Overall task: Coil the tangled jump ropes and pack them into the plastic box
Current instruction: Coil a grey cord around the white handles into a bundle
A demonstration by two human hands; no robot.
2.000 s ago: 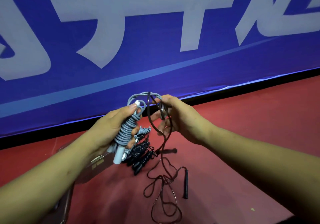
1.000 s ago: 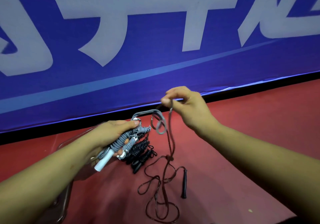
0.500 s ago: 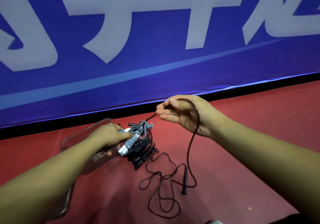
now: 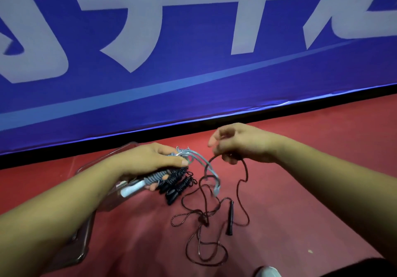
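Blue banner [image 4: 193,87] fills the far half of the scene. It carries huge pale characters cut off by the frame, so none can be read, and a lighter blue stripe slants below them. Red floor [image 4: 322,148] runs from the banner's black foot to the near edge.

At the left a clear plastic box [image 4: 82,253] lies on the floor, largely under the left forearm. A pale sticker [image 4: 122,184] on its wall is too blurred to read.

Both hands hang above the floor, just right of the box. The left hand [image 4: 148,160] grips the grey rope [image 4: 155,175], a tight wound bundle with a white handle poking out to the near left, while a loose grey loop trails to the right. The right hand [image 4: 242,145], fingers curled, pinches the dark rope [image 4: 204,253]. This thin cord arcs down from the hand on 2 sides and sprawls in tangled loops on the floor.

Coiled black ropes [image 4: 178,182] lie on the floor just under the left hand, outside the box. One black handle [image 4: 230,217] lies among the dark loops.
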